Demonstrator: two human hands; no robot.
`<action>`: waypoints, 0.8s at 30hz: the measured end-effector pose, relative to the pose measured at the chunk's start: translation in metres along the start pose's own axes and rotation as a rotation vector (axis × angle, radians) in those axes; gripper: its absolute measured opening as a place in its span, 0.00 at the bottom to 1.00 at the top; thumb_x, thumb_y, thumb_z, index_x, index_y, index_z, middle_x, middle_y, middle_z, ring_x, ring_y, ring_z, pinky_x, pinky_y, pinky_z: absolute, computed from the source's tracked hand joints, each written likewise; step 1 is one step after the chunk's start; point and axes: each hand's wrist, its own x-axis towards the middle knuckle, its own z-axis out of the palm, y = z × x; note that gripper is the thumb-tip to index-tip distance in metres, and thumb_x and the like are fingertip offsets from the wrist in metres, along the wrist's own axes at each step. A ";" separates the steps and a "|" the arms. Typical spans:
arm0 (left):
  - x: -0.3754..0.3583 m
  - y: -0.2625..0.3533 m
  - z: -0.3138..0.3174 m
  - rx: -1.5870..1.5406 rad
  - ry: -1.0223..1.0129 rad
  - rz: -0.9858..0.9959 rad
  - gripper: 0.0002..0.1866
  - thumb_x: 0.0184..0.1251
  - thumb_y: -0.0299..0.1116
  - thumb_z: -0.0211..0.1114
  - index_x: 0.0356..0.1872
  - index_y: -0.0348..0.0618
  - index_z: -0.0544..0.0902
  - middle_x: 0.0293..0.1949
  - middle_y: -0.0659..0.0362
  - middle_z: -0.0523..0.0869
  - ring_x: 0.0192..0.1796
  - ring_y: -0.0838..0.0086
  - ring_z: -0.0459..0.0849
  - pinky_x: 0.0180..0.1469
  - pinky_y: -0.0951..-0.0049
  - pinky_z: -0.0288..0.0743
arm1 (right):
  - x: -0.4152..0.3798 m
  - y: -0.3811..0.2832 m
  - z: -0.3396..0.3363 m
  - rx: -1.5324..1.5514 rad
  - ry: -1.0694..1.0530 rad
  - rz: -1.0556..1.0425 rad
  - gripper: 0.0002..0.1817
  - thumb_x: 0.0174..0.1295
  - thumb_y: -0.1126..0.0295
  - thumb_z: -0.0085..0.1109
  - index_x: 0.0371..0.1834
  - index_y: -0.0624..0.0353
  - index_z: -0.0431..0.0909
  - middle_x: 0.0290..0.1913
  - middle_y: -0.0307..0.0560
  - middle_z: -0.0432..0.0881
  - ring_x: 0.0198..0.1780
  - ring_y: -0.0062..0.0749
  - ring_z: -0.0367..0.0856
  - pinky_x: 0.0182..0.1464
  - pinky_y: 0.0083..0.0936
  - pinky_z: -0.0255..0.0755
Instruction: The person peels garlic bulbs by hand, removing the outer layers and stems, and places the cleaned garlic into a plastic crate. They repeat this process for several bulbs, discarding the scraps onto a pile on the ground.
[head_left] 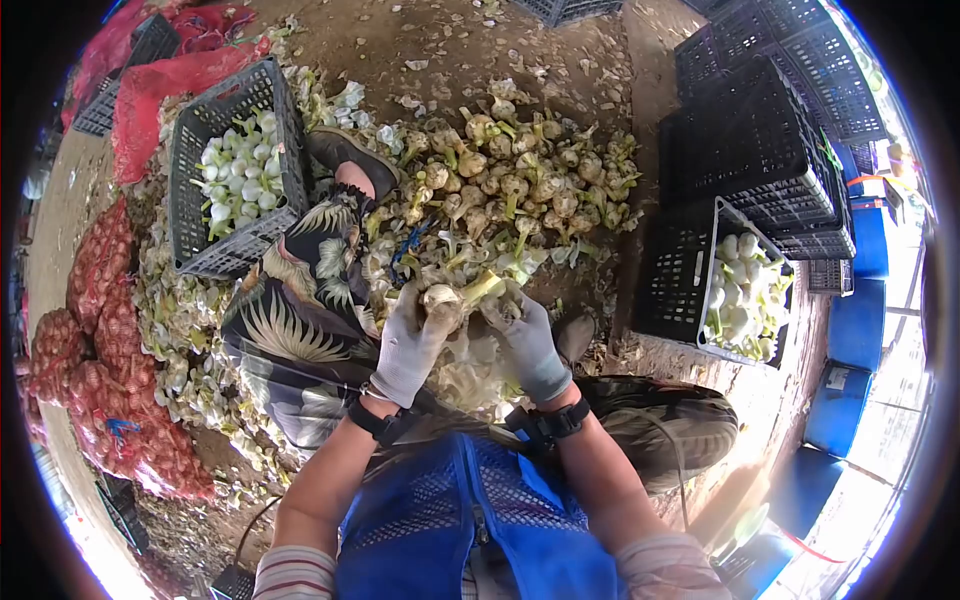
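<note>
In front of my lap, a garlic bulb [440, 297] with a thick pale-green stem sits in the gloved fingers of my left hand [407, 345], which are closed round it. My right hand [531, 345], gloved as well, is closed at the stem end; whether it grips the stem or loose skin is hard to make out. Just beyond both hands lies a heap of unpeeled garlic bulbs [540, 175] with brownish skins and short stems. Papery peelings [465, 370] are scattered below the hands, between my legs.
A dark crate [228, 255] of cleaned white bulbs [240, 175] stands at left, another crate [675, 270] of them at right. Stacked black crates [735, 150] rise behind that. Red mesh sacks [125, 400] lie far left. A shoe [355, 160] rests between the left crate and the heap.
</note>
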 end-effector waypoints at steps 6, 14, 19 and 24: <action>0.001 -0.003 0.004 -0.122 0.032 -0.055 0.21 0.72 0.39 0.63 0.57 0.33 0.75 0.48 0.54 0.83 0.46 0.68 0.83 0.51 0.69 0.77 | 0.003 -0.001 0.022 0.227 0.111 -0.029 0.22 0.62 0.87 0.55 0.61 0.73 0.74 0.51 0.42 0.84 0.50 0.21 0.81 0.54 0.21 0.75; -0.004 0.004 -0.016 -0.837 -0.354 -0.804 0.27 0.74 0.56 0.53 0.50 0.38 0.78 0.29 0.58 0.84 0.21 0.72 0.80 0.20 0.73 0.68 | 0.006 -0.005 -0.001 -0.411 -0.034 -0.322 0.16 0.52 0.82 0.66 0.46 0.64 0.84 0.39 0.43 0.85 0.42 0.27 0.83 0.46 0.22 0.75; -0.009 0.023 -0.007 -0.941 -0.453 -0.937 0.24 0.77 0.49 0.51 0.56 0.37 0.77 0.38 0.47 0.88 0.24 0.65 0.84 0.24 0.69 0.77 | 0.008 0.000 -0.011 -0.191 -0.226 -0.128 0.22 0.56 0.78 0.69 0.56 0.61 0.80 0.51 0.45 0.85 0.51 0.30 0.82 0.54 0.26 0.75; 0.004 -0.012 -0.006 -0.994 -0.378 -0.817 0.26 0.79 0.45 0.50 0.66 0.36 0.72 0.47 0.48 0.87 0.41 0.62 0.88 0.46 0.61 0.86 | -0.004 -0.004 -0.025 0.168 -0.217 -0.017 0.31 0.64 0.77 0.62 0.71 0.64 0.66 0.62 0.45 0.77 0.63 0.27 0.73 0.68 0.25 0.67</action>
